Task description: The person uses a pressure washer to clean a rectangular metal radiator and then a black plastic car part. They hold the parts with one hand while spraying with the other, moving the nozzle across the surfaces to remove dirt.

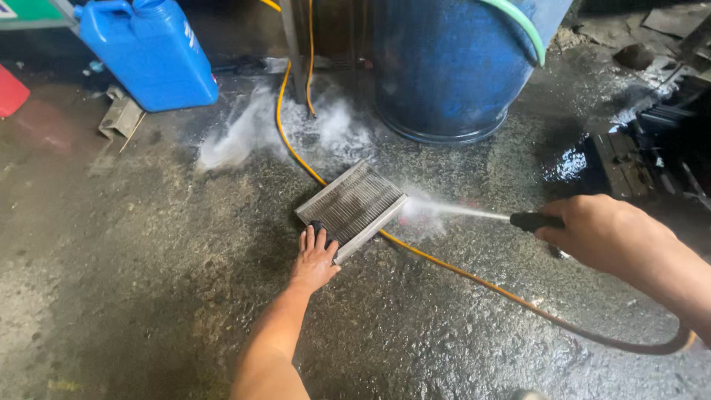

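A rectangular finned metal radiator core (354, 204) stands tilted on the wet concrete floor. My left hand (315, 258) grips its near corner and props it up. My right hand (592, 230) is closed on a black spray lance (535, 221) at the right. A thin jet of water (459, 211) shoots from the lance leftward and strikes the core's right edge, throwing white mist behind it. An orange hose (474, 278) runs across the floor under the core and curves back toward my right arm.
A big blue drum (444, 67) stands just behind the core, with a green hose (522, 26) over its rim. A blue plastic jerrycan (152, 52) sits at the back left, beside a red object (11, 89). Dark metal parts (652, 148) lie at the right.
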